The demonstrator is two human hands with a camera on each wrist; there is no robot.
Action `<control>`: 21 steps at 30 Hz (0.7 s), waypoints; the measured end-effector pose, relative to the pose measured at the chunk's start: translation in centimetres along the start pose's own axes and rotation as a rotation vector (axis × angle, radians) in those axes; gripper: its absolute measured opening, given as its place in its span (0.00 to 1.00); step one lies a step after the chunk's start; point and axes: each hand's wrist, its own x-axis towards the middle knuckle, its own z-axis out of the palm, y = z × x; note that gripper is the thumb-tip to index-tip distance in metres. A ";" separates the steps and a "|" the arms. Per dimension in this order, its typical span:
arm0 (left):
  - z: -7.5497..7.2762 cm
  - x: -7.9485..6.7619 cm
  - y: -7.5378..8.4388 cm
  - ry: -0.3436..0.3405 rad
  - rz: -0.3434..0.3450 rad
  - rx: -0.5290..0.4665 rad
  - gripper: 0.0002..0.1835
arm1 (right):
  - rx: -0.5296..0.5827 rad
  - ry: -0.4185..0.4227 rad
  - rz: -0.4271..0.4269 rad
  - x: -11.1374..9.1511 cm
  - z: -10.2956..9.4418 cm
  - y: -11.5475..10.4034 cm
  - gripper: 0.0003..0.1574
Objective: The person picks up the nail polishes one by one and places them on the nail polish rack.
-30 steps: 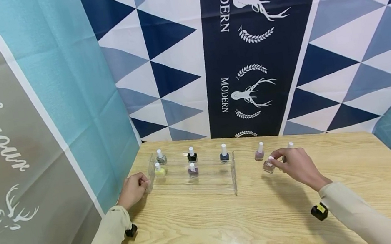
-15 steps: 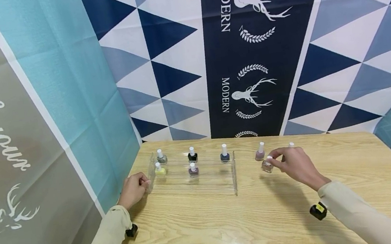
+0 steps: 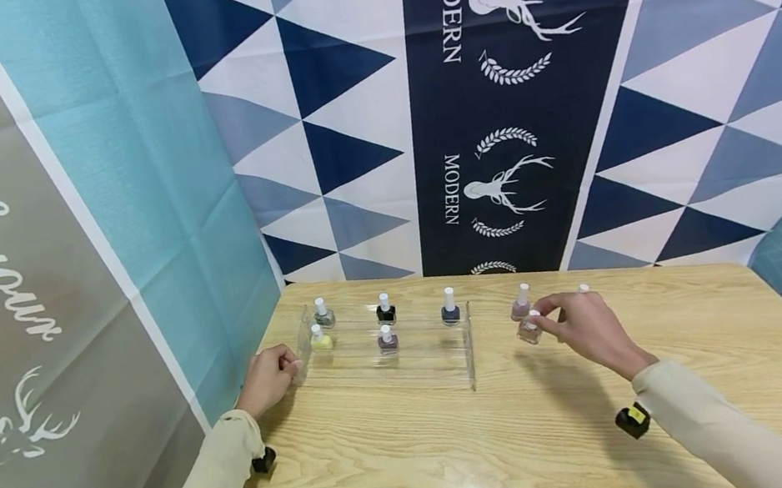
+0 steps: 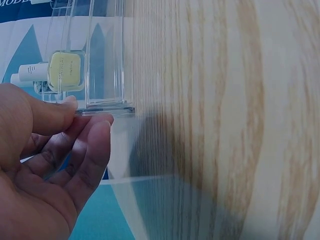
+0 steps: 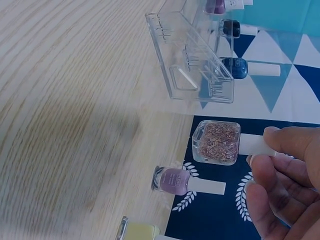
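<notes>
My right hand (image 3: 592, 329) pinches the white cap of a nail polish bottle (image 5: 218, 142) filled with pink-copper glitter. The bottle is held off the table, in front of a lilac nail polish bottle (image 5: 173, 181) that stands on the wood. At the left, my left hand (image 3: 269, 378) pinches the end panel of a clear acrylic display rack (image 3: 471, 363) between thumb and fingers. On its tiers stand grey (image 3: 325, 319), black (image 3: 386, 313), dark blue (image 3: 450, 314), yellow (image 4: 66, 71) and purple (image 3: 388, 343) nail polish bottles.
A pale yellow nail polish bottle (image 5: 140, 231) stands beyond the lilac one; in the head view my right hand hides most of it. Patterned cloth (image 3: 351, 132) hangs behind the wooden table (image 3: 393, 463), and a teal and grey cloth (image 3: 154, 229) borders its left side.
My right hand has drifted slightly left with the glitter nail polish bottle, nearer the lilac one. The left hand and the rack have stayed in place.
</notes>
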 end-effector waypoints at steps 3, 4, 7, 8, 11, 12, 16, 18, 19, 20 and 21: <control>0.0 0.0 0.1 -0.002 -0.002 0.001 0.08 | 0.004 -0.001 -0.004 0.1 0.0 -0.1 0.10; 0.0 0.0 0.1 -0.002 -0.001 0.001 0.08 | 0.004 -0.001 -0.005 0.2 0.0 -0.1 0.10; -0.1 -0.1 0.1 -0.004 0.003 0.000 0.08 | 0.003 0.000 -0.007 0.3 0.1 -0.2 0.11; 0.0 -0.1 0.1 -0.004 0.004 0.000 0.08 | 0.003 0.002 -0.008 0.3 0.1 -0.3 0.11; 0.0 -0.1 0.1 -0.002 0.004 -0.003 0.08 | 0.011 0.006 -0.012 0.5 0.2 -0.4 0.11; 0.0 -0.1 0.1 -0.002 0.001 -0.004 0.08 | 0.014 0.007 -0.013 0.5 0.3 -0.5 0.11; 0.0 -0.1 0.2 -0.004 -0.006 -0.008 0.08 | 0.028 0.012 -0.016 0.7 0.5 -0.7 0.10; -0.1 -0.1 0.2 -0.006 -0.010 -0.009 0.08 | 0.030 0.016 -0.019 0.7 0.6 -0.7 0.09; -0.1 -0.1 0.2 -0.005 -0.010 -0.010 0.08 | 0.031 0.018 -0.020 0.7 0.6 -0.8 0.09; -0.1 -0.1 0.2 -0.005 -0.010 -0.012 0.08 | 0.032 0.021 -0.021 0.7 0.6 -0.9 0.09; -0.1 -0.1 0.3 -0.005 -0.010 -0.013 0.08 | 0.031 0.022 -0.022 0.8 0.7 -0.9 0.09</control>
